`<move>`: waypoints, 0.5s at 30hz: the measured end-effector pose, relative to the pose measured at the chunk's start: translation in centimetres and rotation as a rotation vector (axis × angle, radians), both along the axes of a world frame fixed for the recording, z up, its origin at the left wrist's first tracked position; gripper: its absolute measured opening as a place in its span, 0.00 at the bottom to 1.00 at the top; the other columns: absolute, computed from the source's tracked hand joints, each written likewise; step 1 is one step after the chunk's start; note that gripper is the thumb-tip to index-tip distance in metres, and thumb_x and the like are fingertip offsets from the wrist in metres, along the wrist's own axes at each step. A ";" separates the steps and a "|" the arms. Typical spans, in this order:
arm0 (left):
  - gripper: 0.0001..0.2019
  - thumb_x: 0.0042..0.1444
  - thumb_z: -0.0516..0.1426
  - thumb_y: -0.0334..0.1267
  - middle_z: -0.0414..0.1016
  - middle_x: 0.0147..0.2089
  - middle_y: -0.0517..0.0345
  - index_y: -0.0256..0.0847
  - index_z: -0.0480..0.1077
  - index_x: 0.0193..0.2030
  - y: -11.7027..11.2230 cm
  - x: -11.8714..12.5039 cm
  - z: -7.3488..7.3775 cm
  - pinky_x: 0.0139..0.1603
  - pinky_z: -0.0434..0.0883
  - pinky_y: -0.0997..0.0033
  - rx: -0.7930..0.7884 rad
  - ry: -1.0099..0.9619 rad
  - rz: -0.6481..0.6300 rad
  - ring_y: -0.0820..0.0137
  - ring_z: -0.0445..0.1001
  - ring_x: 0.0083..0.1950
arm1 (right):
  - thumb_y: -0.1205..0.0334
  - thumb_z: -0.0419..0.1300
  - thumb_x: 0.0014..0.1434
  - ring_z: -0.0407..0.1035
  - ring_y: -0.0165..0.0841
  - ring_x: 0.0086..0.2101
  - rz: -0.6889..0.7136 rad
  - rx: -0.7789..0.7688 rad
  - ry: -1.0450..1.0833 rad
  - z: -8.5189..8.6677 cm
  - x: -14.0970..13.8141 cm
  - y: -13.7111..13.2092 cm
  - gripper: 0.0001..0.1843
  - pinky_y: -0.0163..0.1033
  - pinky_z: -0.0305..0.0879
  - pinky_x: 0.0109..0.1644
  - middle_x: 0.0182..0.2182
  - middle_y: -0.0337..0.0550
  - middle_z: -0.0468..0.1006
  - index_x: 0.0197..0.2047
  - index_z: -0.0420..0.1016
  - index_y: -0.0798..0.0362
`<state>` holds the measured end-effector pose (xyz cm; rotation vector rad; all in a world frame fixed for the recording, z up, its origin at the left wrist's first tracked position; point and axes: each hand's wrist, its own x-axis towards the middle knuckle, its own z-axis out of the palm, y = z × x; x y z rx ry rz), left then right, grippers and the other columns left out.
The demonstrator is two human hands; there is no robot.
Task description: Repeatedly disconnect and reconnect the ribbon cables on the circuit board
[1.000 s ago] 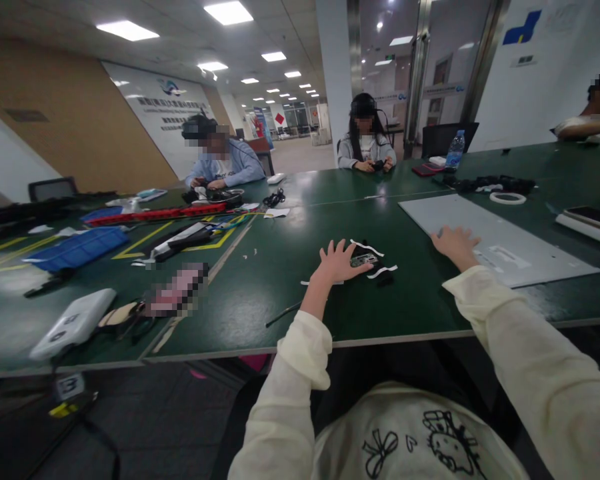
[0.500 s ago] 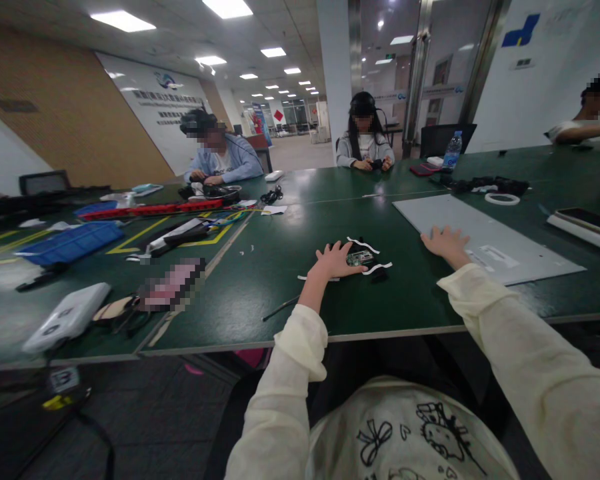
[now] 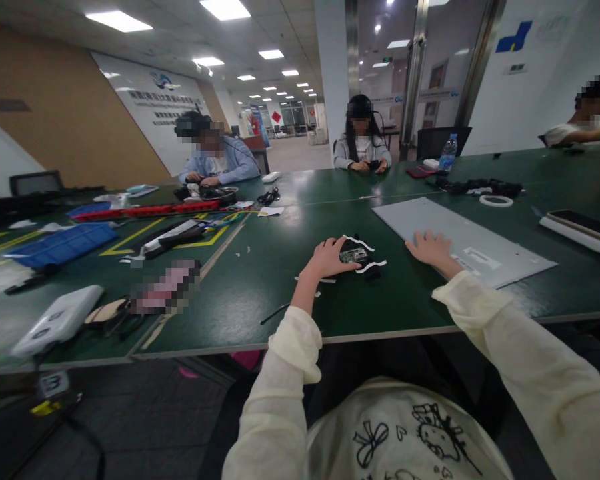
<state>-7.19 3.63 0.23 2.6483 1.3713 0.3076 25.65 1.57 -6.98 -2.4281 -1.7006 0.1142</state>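
Observation:
My left hand (image 3: pixel 325 259) lies on the green table (image 3: pixel 260 287) with its fingers curled around the left end of a small dark device with a circuit board (image 3: pixel 355 254). White strips (image 3: pixel 373 267) lie around the device. My right hand (image 3: pixel 431 249) rests flat, fingers spread, on the near edge of a grey panel (image 3: pixel 460 237). It holds nothing. A thin dark tool (image 3: pixel 275 313) lies near my left forearm.
A blue bin (image 3: pixel 63 243), red strip (image 3: pixel 145 211), white box (image 3: pixel 55 320) and black tools sit at the left. A tape roll (image 3: pixel 496 201), water bottle (image 3: pixel 447 153) and flat tray (image 3: pixel 580 230) are at the right. Three other people sit around the far side.
My left hand went from spread flat beside the device to curled around its left end. My right hand slid a little left along the grey panel's edge.

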 end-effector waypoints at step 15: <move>0.46 0.49 0.58 0.66 0.56 0.69 0.43 0.45 0.54 0.70 -0.6 -0.3 1.5 0.68 0.54 0.49 0.226 -0.179 0.064 0.47 0.56 0.68 | 0.35 0.40 0.64 0.41 0.62 0.66 0.279 0.019 0.027 1.1 -5.8 -2.6 0.40 0.70 0.40 0.63 0.70 0.56 0.48 0.71 0.53 0.49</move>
